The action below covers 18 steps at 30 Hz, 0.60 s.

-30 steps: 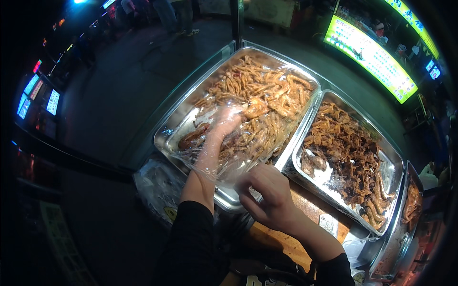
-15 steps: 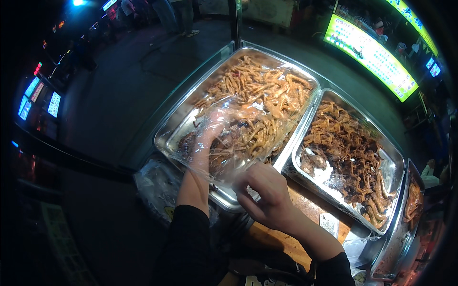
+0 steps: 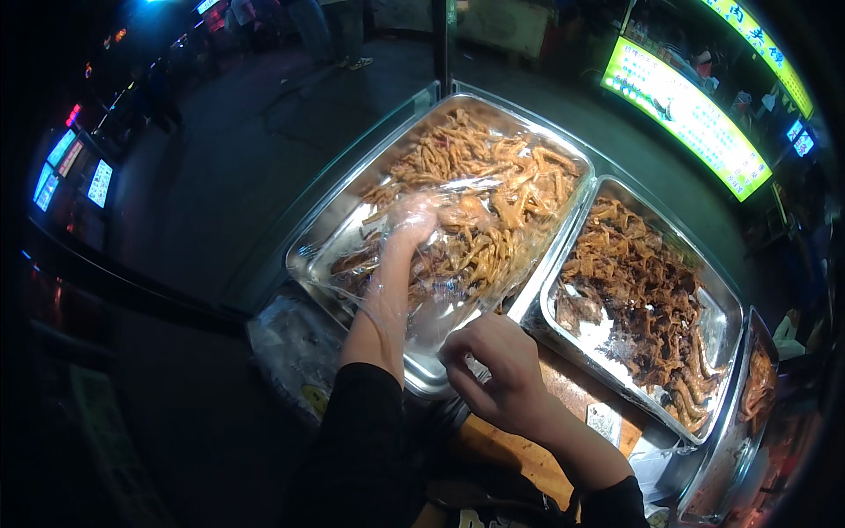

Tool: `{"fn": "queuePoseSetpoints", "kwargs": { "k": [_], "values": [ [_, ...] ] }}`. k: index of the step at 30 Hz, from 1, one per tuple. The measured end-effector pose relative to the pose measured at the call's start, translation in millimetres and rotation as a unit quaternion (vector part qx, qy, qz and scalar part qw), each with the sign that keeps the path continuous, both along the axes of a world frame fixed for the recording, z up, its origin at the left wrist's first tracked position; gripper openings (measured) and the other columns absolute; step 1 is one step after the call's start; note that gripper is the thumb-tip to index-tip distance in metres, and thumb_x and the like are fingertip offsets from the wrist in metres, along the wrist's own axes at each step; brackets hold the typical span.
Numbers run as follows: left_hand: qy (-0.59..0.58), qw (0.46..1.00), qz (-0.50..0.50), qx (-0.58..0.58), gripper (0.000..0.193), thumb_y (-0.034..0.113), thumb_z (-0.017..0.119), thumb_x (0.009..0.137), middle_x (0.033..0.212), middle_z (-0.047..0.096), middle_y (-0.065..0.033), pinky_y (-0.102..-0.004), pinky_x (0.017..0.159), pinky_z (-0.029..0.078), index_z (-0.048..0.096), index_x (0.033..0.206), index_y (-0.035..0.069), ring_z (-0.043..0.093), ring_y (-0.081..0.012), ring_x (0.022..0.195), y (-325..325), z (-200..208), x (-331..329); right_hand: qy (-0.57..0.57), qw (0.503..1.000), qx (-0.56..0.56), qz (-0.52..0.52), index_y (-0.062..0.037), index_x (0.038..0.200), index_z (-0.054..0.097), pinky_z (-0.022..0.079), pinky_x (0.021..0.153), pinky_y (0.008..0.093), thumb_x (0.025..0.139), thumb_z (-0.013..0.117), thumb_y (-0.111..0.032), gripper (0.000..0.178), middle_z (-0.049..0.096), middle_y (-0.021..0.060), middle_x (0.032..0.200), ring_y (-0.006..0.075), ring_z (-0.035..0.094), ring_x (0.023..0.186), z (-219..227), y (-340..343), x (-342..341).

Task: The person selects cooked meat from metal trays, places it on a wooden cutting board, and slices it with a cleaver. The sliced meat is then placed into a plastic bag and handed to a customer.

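Dark ground spreads beyond the big tray, with people's legs at the far side and a lit yellow-green sign off past its far right corner. Strips of cooked meat, glossy and brown, fill most of the big tray, piled thickest toward its far side. Over the near part of that heap lies a clear plastic bag, and my left hand is inside it, above the middle of the big tray. Glare on the film hides my fingers there, so I cannot tell whether they are closed on anything; a rounded piece sits just beside them. At the near edge of the big tray my right hand is curled tight, its fingertips pinching the edge of the bag. Right of the big tray is a second tray of darker meat. Wood shows below the big tray, and crumpled plastic lies against its near left side.
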<state>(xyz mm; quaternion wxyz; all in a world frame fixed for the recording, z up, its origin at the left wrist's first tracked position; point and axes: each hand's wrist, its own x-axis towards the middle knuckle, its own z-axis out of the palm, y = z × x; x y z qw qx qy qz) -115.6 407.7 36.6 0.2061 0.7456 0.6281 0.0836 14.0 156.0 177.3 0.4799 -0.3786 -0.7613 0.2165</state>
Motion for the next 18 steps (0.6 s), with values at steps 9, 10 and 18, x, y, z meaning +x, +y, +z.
{"fn": "queuePoseSetpoints", "kwargs": {
  "k": [9, 10, 18],
  "values": [
    [0.032, 0.999, 0.019, 0.016, 0.049, 0.039, 0.03, 0.097, 0.126, 0.059, -0.0158, -0.0441, 0.1, 0.04, 0.061, 0.12, 0.009, 0.055, -0.031, 0.115, 23.1, -50.5, 11.7, -0.019, 1.0, 0.001, 0.012, -0.0051, 0.085, 0.058, 0.043, 0.06, 0.0343, 0.07, 0.067, 0.0, 0.018, 0.059, 0.0076, 0.072, 0.0251, 0.058, 0.066, 3.5, 5.9, -0.7],
    [0.067, 0.997, -0.021, -0.014, 0.049, 0.04, 0.03, 0.097, 0.127, 0.058, -0.0151, -0.045, 0.102, 0.038, 0.06, 0.123, 0.011, 0.054, -0.0307, 0.118, 23.8, -44.8, 10.4, -0.025, 1.0, 0.002, 0.014, -0.0052, 0.085, 0.058, 0.043, 0.06, 0.0342, 0.07, 0.067, 0.001, 0.018, 0.059, 0.0077, 0.072, 0.0251, 0.058, 0.066, 3.7, 6.1, -0.6],
    [0.026, 0.992, 0.048, 0.115, 0.04, 0.032, 0.044, 0.091, 0.098, 0.066, -0.0202, -0.0471, 0.086, 0.045, 0.068, 0.105, 0.003, 0.062, -0.0334, 0.09, 8.1, -37.9, -6.6, -0.012, 1.0, 0.0, 0.015, -0.005, 0.085, 0.059, 0.043, 0.061, 0.0338, 0.069, 0.067, 0.002, 0.019, 0.06, 0.0081, 0.075, 0.0255, 0.058, 0.068, 3.2, 2.5, 1.5]
  ]
}}
